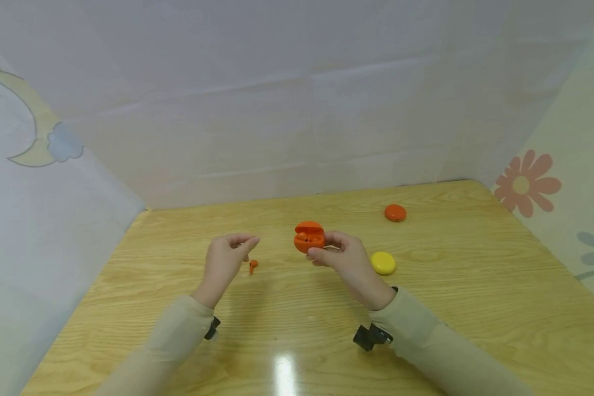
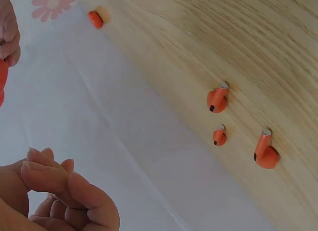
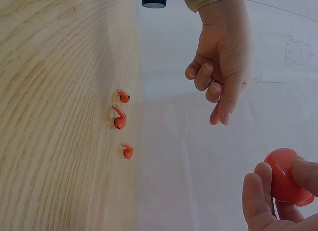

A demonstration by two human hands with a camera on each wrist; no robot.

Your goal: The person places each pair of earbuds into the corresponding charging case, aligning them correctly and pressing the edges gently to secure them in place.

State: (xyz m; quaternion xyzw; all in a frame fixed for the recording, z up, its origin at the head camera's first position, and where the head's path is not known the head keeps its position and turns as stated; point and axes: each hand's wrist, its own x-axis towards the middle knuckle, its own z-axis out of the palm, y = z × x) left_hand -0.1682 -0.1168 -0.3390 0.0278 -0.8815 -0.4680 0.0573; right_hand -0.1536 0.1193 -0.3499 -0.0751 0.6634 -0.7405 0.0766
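My right hand (image 1: 348,261) pinches an orange earbud case (image 1: 309,246) between thumb and fingers, raised over the table with its lid up. Small dark spots show in the case's tray. To its left, my left hand (image 1: 225,261) hovers apart from the case; thumb and index tips are close together, the other fingers are curled, and nothing shows between them. Three orange earbuds lie on the wood below: one (image 2: 217,101), a smaller-looking one (image 2: 219,136) and one (image 2: 267,156). In the head view only one earbud (image 1: 252,265) shows, beside the left hand.
Behind my right hand, a yellow round case (image 1: 383,263) lies on the wooden table (image 1: 297,308). Farther back on the right sits another orange round case (image 1: 395,213). A pale cloth (image 1: 277,137) hangs along the table's back edge, with printed cloth at both sides.
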